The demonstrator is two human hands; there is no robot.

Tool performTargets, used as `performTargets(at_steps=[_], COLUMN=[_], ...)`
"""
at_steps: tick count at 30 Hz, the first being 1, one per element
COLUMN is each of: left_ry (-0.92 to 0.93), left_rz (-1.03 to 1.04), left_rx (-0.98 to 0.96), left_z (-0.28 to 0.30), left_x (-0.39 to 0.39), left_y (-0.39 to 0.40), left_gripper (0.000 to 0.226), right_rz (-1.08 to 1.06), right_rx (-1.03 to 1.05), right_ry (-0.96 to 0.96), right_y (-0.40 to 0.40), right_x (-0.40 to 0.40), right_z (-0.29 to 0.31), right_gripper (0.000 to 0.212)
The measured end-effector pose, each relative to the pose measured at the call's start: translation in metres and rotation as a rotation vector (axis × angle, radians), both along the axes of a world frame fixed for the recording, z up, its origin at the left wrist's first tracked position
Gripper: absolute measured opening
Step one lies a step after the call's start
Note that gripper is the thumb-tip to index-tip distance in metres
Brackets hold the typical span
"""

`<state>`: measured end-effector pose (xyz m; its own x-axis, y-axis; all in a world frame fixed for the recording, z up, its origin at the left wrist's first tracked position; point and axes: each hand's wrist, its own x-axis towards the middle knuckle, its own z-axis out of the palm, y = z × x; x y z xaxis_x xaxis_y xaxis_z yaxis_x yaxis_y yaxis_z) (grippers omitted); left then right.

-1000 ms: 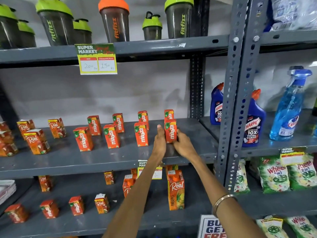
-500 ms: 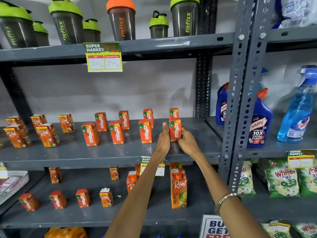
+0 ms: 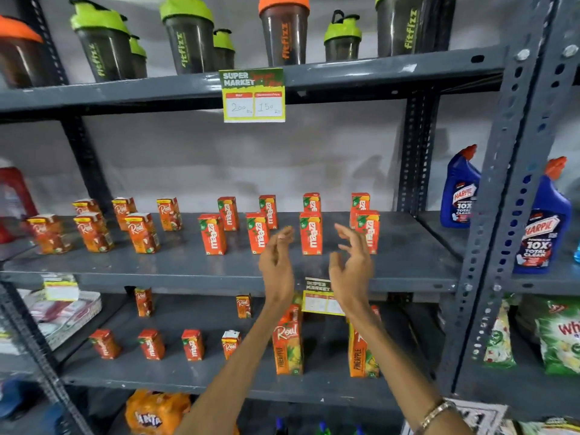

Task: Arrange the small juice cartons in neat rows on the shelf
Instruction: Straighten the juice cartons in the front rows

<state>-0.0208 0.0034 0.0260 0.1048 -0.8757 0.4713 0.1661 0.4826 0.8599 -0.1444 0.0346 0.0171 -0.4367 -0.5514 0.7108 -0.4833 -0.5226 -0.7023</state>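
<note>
My left hand point(image 3: 277, 259) and right hand point(image 3: 351, 262) hover open and empty before the Maaza cartons point(image 3: 310, 233), best squared gently from both sides.

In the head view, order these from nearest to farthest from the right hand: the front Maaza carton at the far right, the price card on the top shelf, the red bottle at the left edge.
1. Front Maaza carton, just beside the right hand, on its right.
2. Price card, above and to the left, on the top shelf's edge.
3. Red bottle, far left edge of the view.
</note>
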Motion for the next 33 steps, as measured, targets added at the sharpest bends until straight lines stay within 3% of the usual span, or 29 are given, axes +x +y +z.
performTargets(at_steps=[2,5,8,12,20,24,29,33], left_ry=[-0.055,-0.222,-0.247,-0.227,-0.249,-0.244,-0.265,-0.248], left_rz=[-0.011,-0.132,-0.226,-0.356,-0.371,-0.355,-0.363,-0.291], left_rx=[0.043,0.219,0.334,0.354,0.324,0.334,0.319,0.280], left_z=[0.003,0.009,0.013,0.007,0.005,0.009,0.014,0.012], left_x=[0.009,0.011,0.005,0.000,-0.008,-0.008,-0.008,-0.002], left_y=[-0.009,-0.030,-0.047,-0.065,-0.072,-0.068,-0.058,-0.049], left_gripper=[0.041,0.060,0.077,0.074,0.063,0.078,0.077,0.057], right_rz=[0.027,0.072,0.103,0.177,0.261,0.281,0.297,0.202], right_rx=[0.070,0.370,0.585,0.565,0.601,0.622,0.650,0.633], right_ry=[-0.018,-0.090,-0.039,0.033,0.047,0.076,0.075,-0.012], right_y=[-0.009,-0.028,-0.041,-0.042,-0.041,-0.041,-0.041,-0.037], right_x=[0.015,0.023,0.019,0.017,0.013,0.011,0.011,0.014], right_z=[0.005,0.011,0.015,0.015,0.021,0.023,0.024,0.019], right_gripper=[0.052,0.066,0.070,0.047,0.048,0.048,0.042,0.064])
